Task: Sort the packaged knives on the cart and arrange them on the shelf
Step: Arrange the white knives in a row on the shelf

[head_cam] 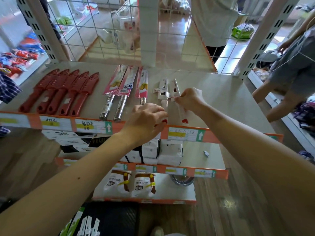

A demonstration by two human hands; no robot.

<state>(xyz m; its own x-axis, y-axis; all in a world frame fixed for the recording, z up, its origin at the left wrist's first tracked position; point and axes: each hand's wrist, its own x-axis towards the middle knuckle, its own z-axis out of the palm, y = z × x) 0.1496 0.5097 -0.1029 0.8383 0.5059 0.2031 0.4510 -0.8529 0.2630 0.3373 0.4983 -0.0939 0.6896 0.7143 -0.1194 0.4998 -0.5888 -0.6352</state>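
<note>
Two white-packaged knives lie side by side on the top shelf (221, 99). My left hand (146, 116) holds the handle end of the left white knife (163, 90) near the shelf's front edge. My right hand (190, 99) pinches the middle of the right white knife (176, 88), whose red-tipped handle (185, 120) points toward me. To the left lie three pink-packaged knives with steel handles (122, 92), and further left several red sheathed knives (63, 92) lie in a row.
A wire grid (110, 31) backs the shelf. Orange price rails (187, 135) edge each shelf. White packs (163, 150) and sauce pouches (131, 183) fill the lower shelves. A dark box (105, 218) sits below me. People stand behind the grid and at right (289, 74).
</note>
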